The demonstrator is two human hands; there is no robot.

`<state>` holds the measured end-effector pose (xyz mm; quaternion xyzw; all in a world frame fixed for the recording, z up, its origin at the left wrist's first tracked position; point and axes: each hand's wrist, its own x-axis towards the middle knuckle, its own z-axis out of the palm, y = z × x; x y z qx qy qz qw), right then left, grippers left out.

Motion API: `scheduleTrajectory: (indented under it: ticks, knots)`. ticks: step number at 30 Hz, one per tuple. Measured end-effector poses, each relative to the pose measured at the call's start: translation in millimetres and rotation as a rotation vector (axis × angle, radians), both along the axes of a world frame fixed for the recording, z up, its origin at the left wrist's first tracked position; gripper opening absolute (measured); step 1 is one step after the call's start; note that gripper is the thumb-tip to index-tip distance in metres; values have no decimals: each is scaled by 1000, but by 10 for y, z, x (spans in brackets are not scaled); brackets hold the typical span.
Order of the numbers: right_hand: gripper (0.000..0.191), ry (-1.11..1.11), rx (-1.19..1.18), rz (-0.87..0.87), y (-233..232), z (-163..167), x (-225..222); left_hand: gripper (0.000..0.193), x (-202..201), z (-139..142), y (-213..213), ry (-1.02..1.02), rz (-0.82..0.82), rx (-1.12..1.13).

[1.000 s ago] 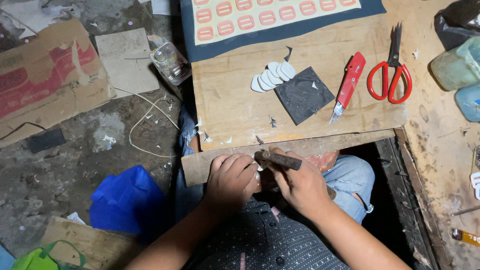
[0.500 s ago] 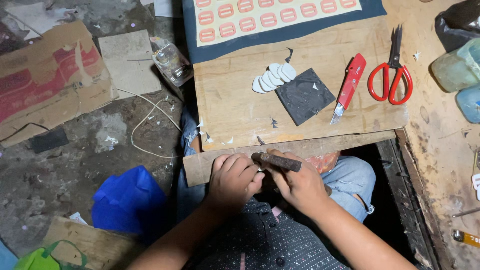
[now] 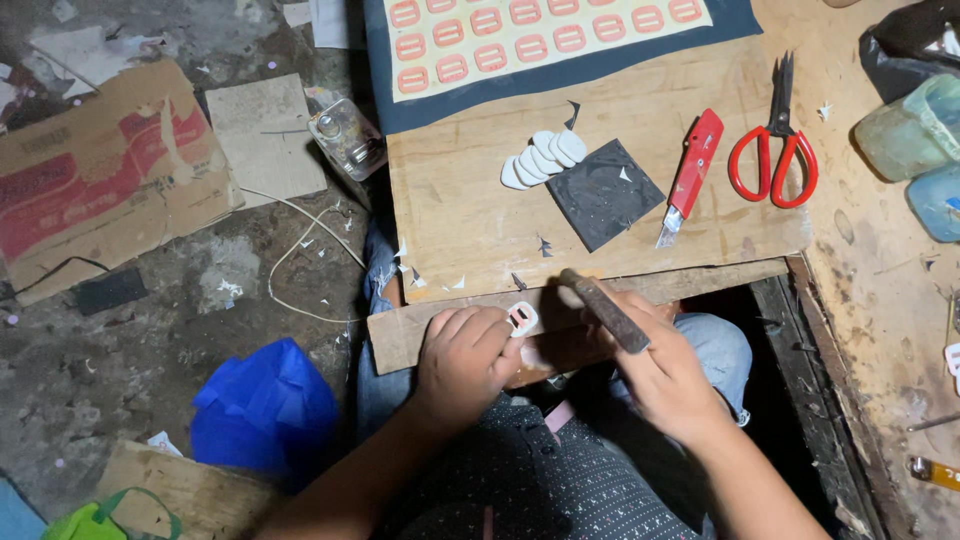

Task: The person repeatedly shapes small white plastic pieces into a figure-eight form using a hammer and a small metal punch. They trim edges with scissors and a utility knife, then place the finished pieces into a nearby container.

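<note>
While both hands work at the near edge of the wooden board (image 3: pixel 470 200):
- L hand (image 3: pixel 465 360): fingers curled, pinching a small white buckle piece (image 3: pixel 521 318) against the board's front strip.
- R hand (image 3: pixel 665 375): closed around a dark file (image 3: pixel 605 310), tip just beside the buckle piece.
- On board, well apart from hands: stack of white pieces (image 3: pixel 543 157), touching dark square pad (image 3: pixel 604 193); red utility knife (image 3: pixel 690 175); red scissors (image 3: pixel 775 150).
- Far end: sheet w/ rows of pink buckle shapes (image 3: pixel 540 35).
- L of board, on floor: blue bag (image 3: pixel 265 410), cardboard (image 3: pixel 100 180).
</note>
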<state>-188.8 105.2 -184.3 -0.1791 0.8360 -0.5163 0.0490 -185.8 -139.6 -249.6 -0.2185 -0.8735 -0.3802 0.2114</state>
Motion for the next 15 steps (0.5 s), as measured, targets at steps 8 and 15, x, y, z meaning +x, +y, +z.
scheduleTrajectory:
  ticks: [8, 15]
  knots:
    - [27, 22, 8, -160, -94, 235, 187, 27, -64, 115, -19, -825, -20, 947]
    - [17, -119, 125, 15, -324, 240, 172, 25, -6, 410, -154, -1110, -105, 909]
